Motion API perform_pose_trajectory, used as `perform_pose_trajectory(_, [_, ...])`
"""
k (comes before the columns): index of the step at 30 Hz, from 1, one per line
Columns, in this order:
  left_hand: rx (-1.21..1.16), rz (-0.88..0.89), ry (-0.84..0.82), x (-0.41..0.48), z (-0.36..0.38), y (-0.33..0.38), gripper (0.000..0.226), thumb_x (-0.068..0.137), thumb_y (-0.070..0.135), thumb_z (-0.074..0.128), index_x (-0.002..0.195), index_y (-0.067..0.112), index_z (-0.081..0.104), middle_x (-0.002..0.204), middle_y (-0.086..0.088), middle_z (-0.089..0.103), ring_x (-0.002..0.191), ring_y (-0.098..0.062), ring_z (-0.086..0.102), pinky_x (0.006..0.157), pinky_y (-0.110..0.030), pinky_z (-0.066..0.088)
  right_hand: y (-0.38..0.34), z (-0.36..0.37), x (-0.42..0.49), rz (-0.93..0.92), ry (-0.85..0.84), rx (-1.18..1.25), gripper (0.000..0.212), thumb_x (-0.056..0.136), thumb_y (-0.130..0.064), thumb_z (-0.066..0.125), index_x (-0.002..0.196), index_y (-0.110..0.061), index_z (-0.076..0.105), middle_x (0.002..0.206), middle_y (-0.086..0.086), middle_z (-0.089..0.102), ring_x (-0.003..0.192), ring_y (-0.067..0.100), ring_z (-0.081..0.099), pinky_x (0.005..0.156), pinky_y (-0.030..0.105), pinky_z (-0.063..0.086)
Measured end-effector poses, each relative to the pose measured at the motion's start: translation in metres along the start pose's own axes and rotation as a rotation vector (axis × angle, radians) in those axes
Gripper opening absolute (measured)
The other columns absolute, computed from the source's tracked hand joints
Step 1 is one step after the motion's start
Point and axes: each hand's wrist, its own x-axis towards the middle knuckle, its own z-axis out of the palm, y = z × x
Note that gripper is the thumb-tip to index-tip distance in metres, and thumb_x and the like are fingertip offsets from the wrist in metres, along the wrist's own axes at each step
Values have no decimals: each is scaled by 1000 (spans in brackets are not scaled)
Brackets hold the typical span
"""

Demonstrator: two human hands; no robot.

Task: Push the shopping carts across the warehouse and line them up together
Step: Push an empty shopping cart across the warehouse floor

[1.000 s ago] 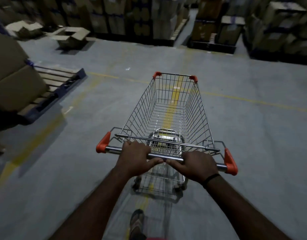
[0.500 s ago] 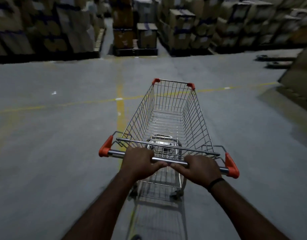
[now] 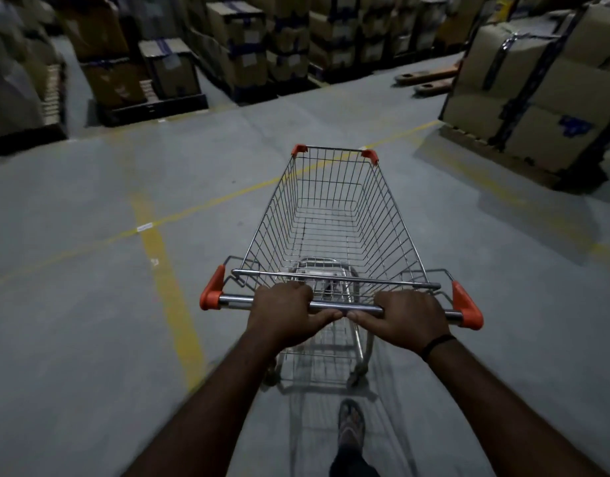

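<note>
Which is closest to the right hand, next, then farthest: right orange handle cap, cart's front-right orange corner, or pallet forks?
1. Right orange handle cap, beside the right hand.
2. Front-right orange corner, cart's far end.
3. Pallet forks, far back right.

Empty wire shopping cart (image 3: 334, 218), orange corner caps, upright on grey floor, basket facing away.

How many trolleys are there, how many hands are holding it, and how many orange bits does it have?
shopping cart: 1
hands gripping its handle: 2, the left hand and the right hand
orange caps: 4, two at the handle ends and two at the front corners
Total: 7
</note>
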Motion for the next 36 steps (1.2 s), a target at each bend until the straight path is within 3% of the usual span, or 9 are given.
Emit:
perform_pose_trajectory(3, [-7, 14, 25, 54, 2, 8, 80, 72, 96, 24, 87, 27, 62, 93, 7, 64, 92, -18, 61, 79, -39, 45, 33, 4, 36, 24, 33, 4, 65, 70, -95, 26, 57, -32, 35, 78, -2, 69, 82, 20, 69, 63, 29, 39])
perform_pose_trajectory(8, [17, 26, 72, 141, 3, 27, 79, 73, 96, 17, 78, 28, 57, 86, 7, 61, 88, -18, 59, 82, -39, 43, 96, 9, 103, 50, 76, -20, 80, 65, -97, 10, 71, -29, 50, 73, -5, 65, 76, 18, 67, 63, 30, 43])
perform_pose_trajectory(10, [12, 23, 82, 177, 2, 34, 78, 73, 96, 18, 75, 28, 56, 79, 9, 59, 83, -18, 58, 81, -38, 40, 116, 8, 130, 56, 89, -23, 80, 69, -96, 12, 73, -29, 54, 77, -6, 66, 81, 18, 67, 71, 34, 43])
perform_pose_trajectory(13, [-22, 8, 95, 235, 0, 41, 79, 71, 98, 20, 70, 26, 54, 69, 9, 57, 75, -17, 59, 79, -37, 40, 138, 7, 170, 186, 76, -68, 80, 74, -92, 18, 93, -31, 66, 100, -7, 67, 105, 21, 60, 95, 49, 32])
perform_pose_trajectory(17, [-70, -26, 121, 306, 7, 47, 78, 71, 99, 21, 70, 28, 53, 72, 10, 58, 80, -18, 58, 88, -41, 38, 166, 7, 225, 333, 0, -35, 90, 69, -89, 8, 116, -34, 63, 122, -2, 62, 122, 27, 50, 107, 62, 20])
perform_pose_trajectory(22, [-95, -25, 97, 387, 9, 54, 75, 72, 98, 22, 74, 30, 54, 81, 11, 60, 90, -19, 57, 96, -44, 33, 213, 11, 289, 342, 78, 23, 81, 72, -89, 18, 108, -35, 67, 114, -4, 64, 116, 25, 52, 103, 55, 21])
perform_pose_trajectory(30, [-93, 12, 107, 541, 14, 56, 76, 74, 95, 23, 81, 29, 59, 88, 10, 63, 93, -19, 56, 90, -42, 32, 292, 14, 418, 357, 234, 37, 78, 72, -91, 26, 89, -29, 71, 90, -3, 69, 100, 28, 60, 96, 53, 34])
perform_pose_trajectory(36, [-72, 55, 56, 671, 12, 48, 74, 77, 90, 25, 92, 28, 62, 97, 7, 65, 100, -22, 55, 92, -45, 31, 346, -3, 533, 391, 126, 76, 89, 64, -99, 13, 88, -33, 67, 94, -8, 66, 106, 20, 56, 99, 48, 32])
